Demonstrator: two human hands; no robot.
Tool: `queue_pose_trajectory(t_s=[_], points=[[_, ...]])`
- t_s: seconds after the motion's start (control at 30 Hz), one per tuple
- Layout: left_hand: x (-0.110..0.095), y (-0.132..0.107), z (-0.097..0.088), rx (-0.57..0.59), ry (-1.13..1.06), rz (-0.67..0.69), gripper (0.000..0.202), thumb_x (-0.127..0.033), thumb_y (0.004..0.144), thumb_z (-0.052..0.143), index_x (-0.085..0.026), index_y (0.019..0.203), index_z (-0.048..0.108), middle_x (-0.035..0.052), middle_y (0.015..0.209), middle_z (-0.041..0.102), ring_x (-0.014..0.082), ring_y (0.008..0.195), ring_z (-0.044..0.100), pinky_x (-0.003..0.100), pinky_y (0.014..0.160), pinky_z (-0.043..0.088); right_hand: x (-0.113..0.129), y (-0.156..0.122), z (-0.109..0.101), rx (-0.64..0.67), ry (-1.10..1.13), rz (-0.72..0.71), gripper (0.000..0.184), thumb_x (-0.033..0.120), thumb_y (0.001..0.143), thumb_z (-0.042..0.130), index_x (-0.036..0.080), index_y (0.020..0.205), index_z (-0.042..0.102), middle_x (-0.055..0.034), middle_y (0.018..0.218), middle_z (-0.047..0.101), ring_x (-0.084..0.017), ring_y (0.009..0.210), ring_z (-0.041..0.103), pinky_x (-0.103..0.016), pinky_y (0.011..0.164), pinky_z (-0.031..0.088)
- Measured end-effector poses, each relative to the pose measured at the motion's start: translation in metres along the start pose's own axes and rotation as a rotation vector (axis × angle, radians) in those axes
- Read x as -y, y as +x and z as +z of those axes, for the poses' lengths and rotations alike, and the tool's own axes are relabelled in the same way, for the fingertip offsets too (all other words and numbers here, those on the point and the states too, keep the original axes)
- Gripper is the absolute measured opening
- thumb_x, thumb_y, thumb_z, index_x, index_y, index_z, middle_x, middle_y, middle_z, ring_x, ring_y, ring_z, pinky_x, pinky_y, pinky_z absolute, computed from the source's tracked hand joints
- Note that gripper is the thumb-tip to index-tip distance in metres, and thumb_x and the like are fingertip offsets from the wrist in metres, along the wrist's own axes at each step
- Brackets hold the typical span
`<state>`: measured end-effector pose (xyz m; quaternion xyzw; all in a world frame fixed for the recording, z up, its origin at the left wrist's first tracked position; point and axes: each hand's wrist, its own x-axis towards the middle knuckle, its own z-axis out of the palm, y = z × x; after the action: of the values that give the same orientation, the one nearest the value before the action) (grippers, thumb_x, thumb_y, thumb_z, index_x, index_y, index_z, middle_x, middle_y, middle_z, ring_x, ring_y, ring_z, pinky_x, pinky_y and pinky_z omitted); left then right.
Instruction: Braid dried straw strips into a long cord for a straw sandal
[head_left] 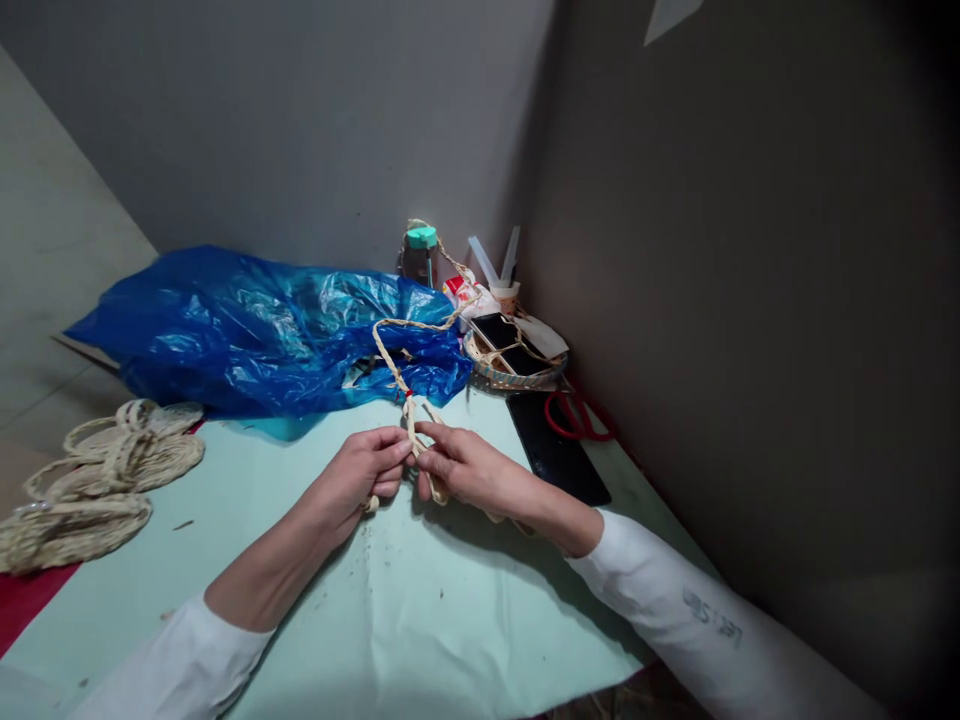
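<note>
A pale braided straw cord [384, 345] runs from the small basket at the back, bends forward and comes down between my hands. A bit of red tie shows on it just above my fingers. My left hand [373, 462] pinches the cord's strands between thumb and forefinger, and a short straw end pokes out below that palm. From the other side, my right hand [469, 468] has its fingers closed on loose straw strands [437, 490] close to the left fingertips. Part of the strands is hidden under my right hand and wrist.
Woven straw sandals [127, 455] lie at the left edge. A crumpled blue plastic bag [247, 325] covers the back left. At the right are a basket [517, 380] holding a phone [510, 343], a dark flat tablet-like slab [559, 450], red-handled scissors [574, 418], and a wall [750, 300].
</note>
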<state>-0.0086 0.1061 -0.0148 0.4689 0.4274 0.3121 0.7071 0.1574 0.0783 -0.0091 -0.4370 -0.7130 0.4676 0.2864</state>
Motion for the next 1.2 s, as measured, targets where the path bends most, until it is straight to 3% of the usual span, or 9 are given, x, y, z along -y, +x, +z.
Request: queue_pose_trajectory(t_s=[0.1,0.17,0.27,0.4,0.5,0.6,0.7,0.77,1.2], points=[[0.002,0.000,-0.001,-0.054,0.001,0.009,0.027,-0.031,0.067,0.075,-0.011,0.068,0.056,-0.0074,0.054,0.037,0.0001,0.043,0.018,0.015,0.039,0.012,0.005,-0.003,-0.008,-0.005,-0.170,-0.010,0.027,0.028,0.098,0.033,0.016,0.086,0.053,0.0005,0.064,0.061,-0.010,0.056,0.052,-0.020,0.058,0.036],[0.005,0.001,-0.003,-0.066,0.009,0.006,0.029,-0.034,0.067,0.075,-0.011,0.066,0.057,-0.0087,0.053,0.032,0.0006,0.043,0.017,0.016,0.039,0.012,0.006,-0.002,-0.012,-0.122,-0.387,0.007,0.035,0.029,0.099,0.029,0.016,0.079,0.055,-0.0011,0.063,0.060,-0.011,0.057,0.052,-0.022,0.059,0.035],[0.007,0.001,-0.005,-0.069,0.023,0.001,0.030,-0.035,0.067,0.075,-0.010,0.068,0.060,-0.0086,0.054,0.030,0.0011,0.044,0.015,0.016,0.040,0.011,0.001,0.001,-0.016,-0.317,-0.812,0.108,0.026,0.030,0.096,0.040,0.015,0.085,0.059,-0.0078,0.081,0.064,-0.016,0.070,0.056,-0.026,0.059,0.031],[0.008,0.000,-0.007,-0.057,0.044,0.001,0.032,-0.036,0.069,0.075,-0.007,0.078,0.065,-0.0080,0.056,0.030,0.0017,0.046,0.014,0.017,0.041,0.011,-0.010,0.007,-0.013,-0.246,-1.065,0.181,0.020,0.022,0.092,0.042,0.015,0.094,0.060,-0.0114,0.094,0.063,-0.019,0.072,0.057,-0.028,0.054,0.025],[0.007,0.000,-0.007,-0.045,0.062,0.003,0.032,-0.036,0.068,0.075,-0.007,0.079,0.066,-0.0075,0.055,0.031,0.0019,0.046,0.015,0.017,0.041,0.011,-0.010,0.006,-0.014,-0.239,-1.030,0.184,0.020,0.015,0.087,0.041,0.014,0.091,0.060,-0.0102,0.087,0.062,-0.017,0.065,0.054,-0.029,0.053,0.022],[0.006,0.000,-0.007,-0.042,0.055,0.006,0.030,-0.034,0.067,0.075,-0.007,0.078,0.067,-0.0061,0.056,0.035,0.0017,0.045,0.014,0.018,0.042,0.010,0.002,0.002,-0.021,-0.294,-0.811,0.136,0.015,0.016,0.082,0.044,0.014,0.086,0.059,-0.0059,0.078,0.061,-0.015,0.064,0.050,-0.027,0.055,0.025],[0.006,0.000,-0.006,-0.016,0.035,0.007,0.028,-0.033,0.068,0.074,-0.008,0.079,0.067,-0.0084,0.054,0.029,0.0024,0.046,0.013,0.018,0.042,0.010,0.015,-0.002,-0.027,-0.162,-0.522,0.079,0.013,0.020,0.080,0.047,0.015,0.078,0.058,-0.0006,0.069,0.057,-0.011,0.061,0.047,-0.023,0.055,0.028],[0.005,-0.001,-0.006,0.004,0.026,0.006,0.027,-0.032,0.069,0.073,-0.008,0.079,0.068,-0.0098,0.053,0.023,0.0030,0.046,0.012,0.018,0.042,0.009,0.020,-0.005,-0.027,-0.045,-0.448,0.088,0.012,0.020,0.077,0.048,0.015,0.072,0.058,0.0006,0.064,0.055,-0.010,0.057,0.044,-0.023,0.054,0.028],[0.003,-0.004,0.000,0.005,0.009,0.013,0.026,-0.028,0.071,0.072,-0.006,0.085,0.070,-0.0089,0.054,0.025,0.0027,0.047,0.014,0.018,0.041,0.012,0.027,-0.018,-0.013,0.048,-0.673,0.176,0.021,0.028,0.074,0.051,0.016,0.059,0.059,-0.0034,0.048,0.051,-0.011,0.045,0.035,-0.029,0.050,0.022]])
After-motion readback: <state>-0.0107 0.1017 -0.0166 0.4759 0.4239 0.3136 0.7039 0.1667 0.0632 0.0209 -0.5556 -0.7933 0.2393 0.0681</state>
